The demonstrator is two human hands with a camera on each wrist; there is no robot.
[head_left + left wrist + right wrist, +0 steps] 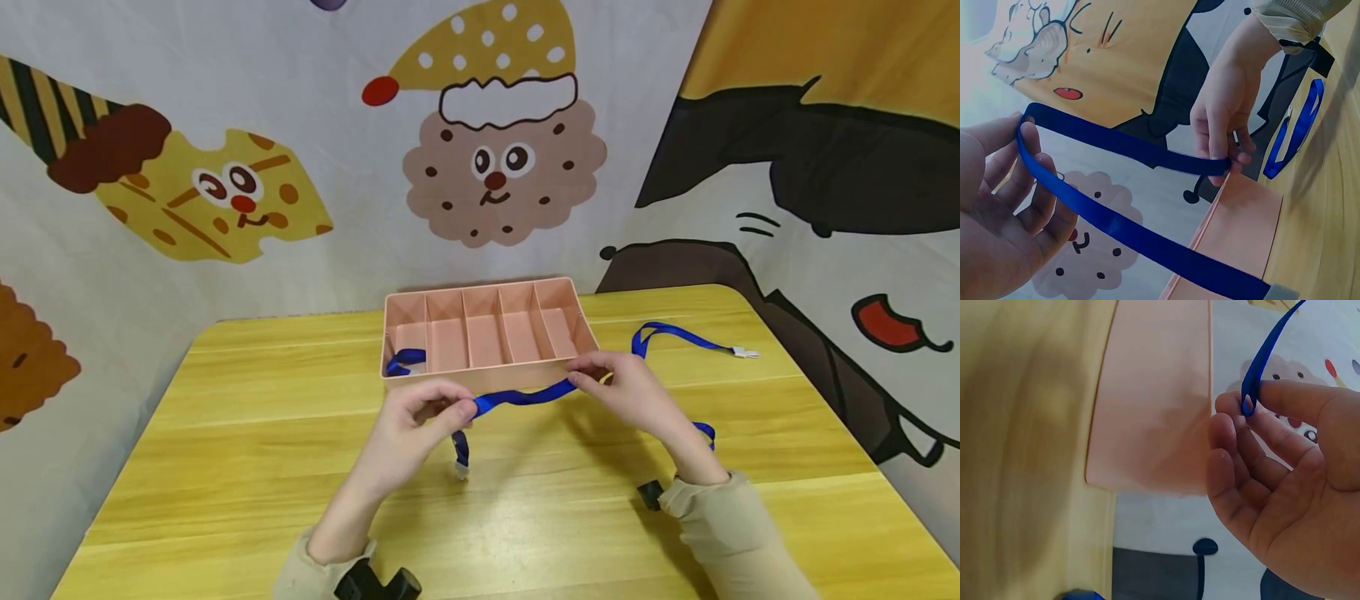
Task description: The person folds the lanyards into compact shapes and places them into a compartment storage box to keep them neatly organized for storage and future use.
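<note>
My left hand point(416, 429) pinches a blue lanyard point(528, 397) between thumb and forefinger, where the strap bends over. One length stretches across to my right hand point(628, 393), whose thumb and fingertips pinch it. The other length hangs below the left hand and ends in a pale clip point(461, 471). Just behind the strap sits a pink box point(480, 381) with several compartments in a row. Its leftmost compartment has another blue strap point(408, 357) in it. In the left wrist view the held strap point(1116, 140) runs flat and nearly straight between both hands.
Right of the box, a blue lanyard point(686, 335) with a white clip point(745, 352) lies on the wooden table point(247, 467). Part of another blue strap point(705, 432) shows beside the right wrist. Behind the table hangs a cartoon-printed cloth point(360, 217).
</note>
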